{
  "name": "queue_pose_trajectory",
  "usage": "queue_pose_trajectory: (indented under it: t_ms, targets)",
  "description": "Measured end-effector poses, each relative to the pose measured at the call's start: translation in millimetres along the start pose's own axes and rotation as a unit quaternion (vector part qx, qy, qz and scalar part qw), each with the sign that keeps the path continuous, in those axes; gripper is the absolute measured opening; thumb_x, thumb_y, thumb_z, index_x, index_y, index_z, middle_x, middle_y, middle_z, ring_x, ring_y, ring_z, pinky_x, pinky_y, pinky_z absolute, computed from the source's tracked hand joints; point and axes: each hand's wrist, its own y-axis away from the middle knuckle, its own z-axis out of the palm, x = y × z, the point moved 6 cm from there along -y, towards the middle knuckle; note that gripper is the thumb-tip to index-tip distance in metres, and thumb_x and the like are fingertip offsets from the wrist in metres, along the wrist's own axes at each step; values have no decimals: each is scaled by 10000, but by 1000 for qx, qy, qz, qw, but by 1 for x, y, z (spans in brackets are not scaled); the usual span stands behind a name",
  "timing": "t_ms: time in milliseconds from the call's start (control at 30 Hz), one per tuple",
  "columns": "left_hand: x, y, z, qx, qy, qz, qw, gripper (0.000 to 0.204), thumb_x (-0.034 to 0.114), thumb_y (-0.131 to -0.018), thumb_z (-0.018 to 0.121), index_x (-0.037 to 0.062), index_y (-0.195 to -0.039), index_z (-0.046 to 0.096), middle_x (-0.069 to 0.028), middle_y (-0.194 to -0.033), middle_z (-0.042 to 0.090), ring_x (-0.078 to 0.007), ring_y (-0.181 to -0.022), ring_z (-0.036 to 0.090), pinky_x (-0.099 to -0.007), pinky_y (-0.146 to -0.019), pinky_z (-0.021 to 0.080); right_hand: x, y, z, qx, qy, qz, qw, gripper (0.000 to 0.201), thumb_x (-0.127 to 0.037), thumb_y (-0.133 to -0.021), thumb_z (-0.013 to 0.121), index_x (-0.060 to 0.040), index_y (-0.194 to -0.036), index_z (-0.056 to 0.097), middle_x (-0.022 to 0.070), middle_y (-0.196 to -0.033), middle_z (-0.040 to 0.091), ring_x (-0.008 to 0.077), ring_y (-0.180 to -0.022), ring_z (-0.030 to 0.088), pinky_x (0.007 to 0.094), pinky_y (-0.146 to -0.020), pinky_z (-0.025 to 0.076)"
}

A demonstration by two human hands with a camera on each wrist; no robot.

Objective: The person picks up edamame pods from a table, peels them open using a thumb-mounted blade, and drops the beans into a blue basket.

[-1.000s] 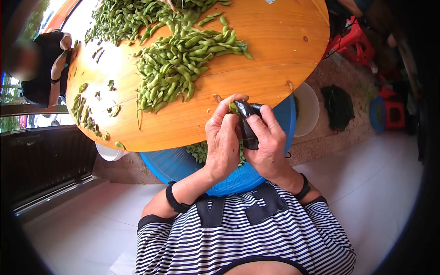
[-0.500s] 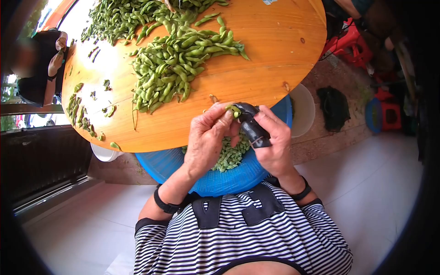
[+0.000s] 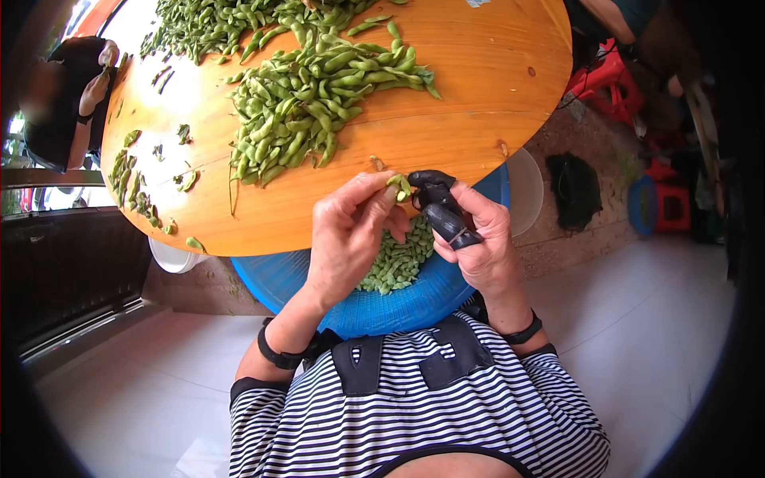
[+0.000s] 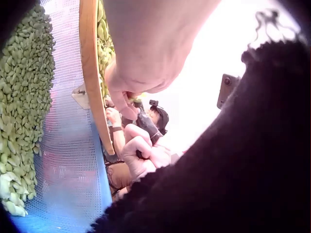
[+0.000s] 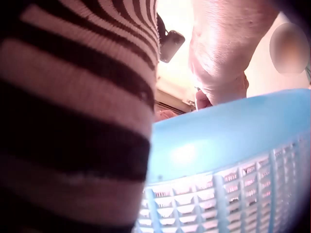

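A small green pod [image 3: 400,188] is pinched between thumb and forefinger of the left hand [image 3: 351,231], over the table's near edge. Close on its right, the right hand [image 3: 482,239] has black coverings [image 3: 448,221] on some fingers, which are bent towards the pod. Below both hands a blue basket [image 3: 279,280] holds shelled green beans [image 3: 394,263]. On the wooden table [image 3: 446,119] lies a heap of green pods [image 3: 295,111]. In the left wrist view the left hand [image 4: 146,63] is seen from the wrist; the right wrist view shows mostly striped cloth and the basket's rim [image 5: 228,126].
Loose pods and scraps [image 3: 131,187] lie at the table's left side. Pale tubs [image 3: 526,191] stand under the table edge. A black bag [image 3: 574,191] and red stools [image 3: 613,84] are on the floor at right. Another person [image 3: 68,103] is at the far left.
The hands have drawn apart slightly, the left one moving left with the pod. The pod looks more split than a second ago, and more beans show in the basket between the hands.
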Motion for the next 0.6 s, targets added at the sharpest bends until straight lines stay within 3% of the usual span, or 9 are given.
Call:
queue_pose_trajectory:
  t_ms: [67,100,167,267,367,400,433,500,600]
  targets:
    - [17,3,-1,39,-247,197,948,139,-15,-889,581,-55,-1017,619,-89,-733,619,-162,-585,620,-276,-516,492,-13,-2,6,91,142,-58,984,279,-19,-859,623,3,-1137,616,-4,-779,567,60,-681,508,222,-609,446]
    - [23,5,3,37,-297,232,926,165,-64,-836,586,-48,-997,621,-115,-709,592,-175,-568,618,-286,-505,481,-13,-3,7,91,143,-57,984,279,-19,-859,623,3,-1137,616,-4,-779,567,60,-681,508,222,-609,446]
    - [29,10,10,30,-334,232,913,159,-65,-833,583,-46,-986,620,-118,-706,588,-179,-566,617,-290,-504,480,-18,-5,5,113,228,-93,963,307,-5,-840,631,-7,-1147,616,22,-846,603,90,-754,540,247,-697,468]
    - [25,11,10,26,-364,238,900,155,-77,-823,574,-46,-968,615,-132,-688,576,-188,-541,602,-308,-501,475,-18,-8,4,73,323,-158,930,310,1,-842,627,-7,-1152,615,43,-832,603,97,-728,539,246,-672,466]
    - [15,6,1,-8,-259,128,957,114,-51,-869,546,-36,-958,615,-86,-650,567,-147,-519,576,-285,-472,445,-19,-8,2,42,287,-101,952,311,26,-836,610,3,-1146,614,11,-791,588,78,-684,532,222,-622,452]
    - [10,4,0,-42,-188,35,981,102,-6,-907,543,-32,-968,621,-57,-672,583,-117,-505,555,-247,-449,416,-19,-8,-2,41,287,-100,952,311,26,-836,610,3,-1146,614,11,-791,588,78,-684,532,222,-622,452]
    - [2,3,-1,-77,-114,-58,989,114,38,-945,541,-29,-977,627,-28,-693,598,-87,-491,535,-208,-425,388,-12,-9,-8,20,176,-43,983,312,37,-832,599,10,-1142,613,-7,-766,571,64,-657,519,207,-594,435]
    - [-2,1,-4,-105,-50,-92,989,120,63,-945,554,-24,-988,625,-32,-699,603,-86,-484,529,-205,-412,378,-3,-10,-12,-29,-49,57,997,330,61,-822,576,24,-1148,609,-53,-725,528,14,-613,480,162,-543,384]
    - [-3,3,2,-150,40,-125,980,167,125,-940,589,-14,-1028,617,-48,-712,617,-83,-498,535,-209,-391,374,-15,-12,-11,26,137,6,990,291,75,-798,580,25,-1081,620,-11,-715,533,69,-608,503,206,-545,406]
